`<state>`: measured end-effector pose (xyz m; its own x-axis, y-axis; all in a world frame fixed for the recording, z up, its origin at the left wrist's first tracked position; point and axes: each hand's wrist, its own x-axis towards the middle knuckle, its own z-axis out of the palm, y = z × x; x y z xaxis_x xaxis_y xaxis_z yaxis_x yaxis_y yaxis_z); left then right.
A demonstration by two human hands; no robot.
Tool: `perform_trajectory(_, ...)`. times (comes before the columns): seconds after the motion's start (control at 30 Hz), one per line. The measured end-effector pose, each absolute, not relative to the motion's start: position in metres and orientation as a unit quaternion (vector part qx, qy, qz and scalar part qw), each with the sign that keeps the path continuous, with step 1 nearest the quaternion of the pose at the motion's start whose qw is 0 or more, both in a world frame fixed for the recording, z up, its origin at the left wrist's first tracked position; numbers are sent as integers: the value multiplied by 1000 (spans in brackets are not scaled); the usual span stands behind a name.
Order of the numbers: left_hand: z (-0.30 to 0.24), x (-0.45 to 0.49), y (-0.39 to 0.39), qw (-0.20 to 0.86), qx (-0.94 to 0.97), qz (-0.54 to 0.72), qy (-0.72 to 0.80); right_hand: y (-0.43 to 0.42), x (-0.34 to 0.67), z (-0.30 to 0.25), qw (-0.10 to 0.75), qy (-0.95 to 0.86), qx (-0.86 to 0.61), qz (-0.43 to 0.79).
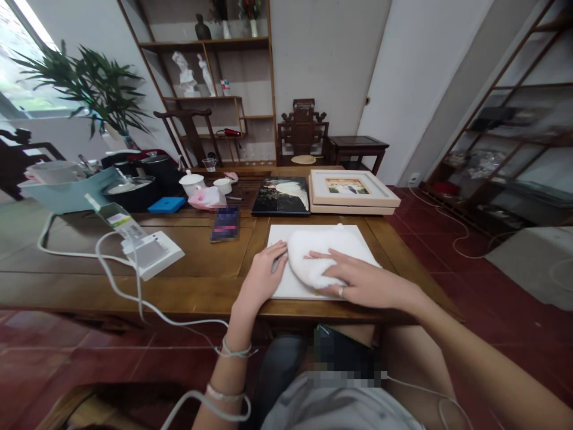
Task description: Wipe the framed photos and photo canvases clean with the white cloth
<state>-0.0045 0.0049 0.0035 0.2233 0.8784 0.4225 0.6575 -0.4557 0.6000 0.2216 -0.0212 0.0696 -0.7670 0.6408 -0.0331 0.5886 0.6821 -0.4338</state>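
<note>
A flat white board lies near the table's front edge. On it rests a bunched, soft white cloth with a fluffy surface; what it is made of I cannot make out. My right hand lies over the cloth's right part, index finger stretched across it, other fingers sunk into its folds and thumb by its lower edge. My left hand rests flat at the board's left edge, fingers out and tips close beside the cloth. The cloth and my right hand hide much of the board.
Behind the board lie a dark picture panel and stacked light-wood frames. To the left are a phone, a white box, a blue box, cups and pots. A white cable hangs over the table's front edge.
</note>
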Motion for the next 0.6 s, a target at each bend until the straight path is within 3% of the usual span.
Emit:
perform_trajectory(0.33, 1, -5, 4, 143, 762, 377, 508, 32, 211, 55, 117, -911, -376, 123)
perform_trajectory(0.6, 2, -5, 4, 149, 760, 388, 500, -15, 189, 44, 94, -915, -393, 15)
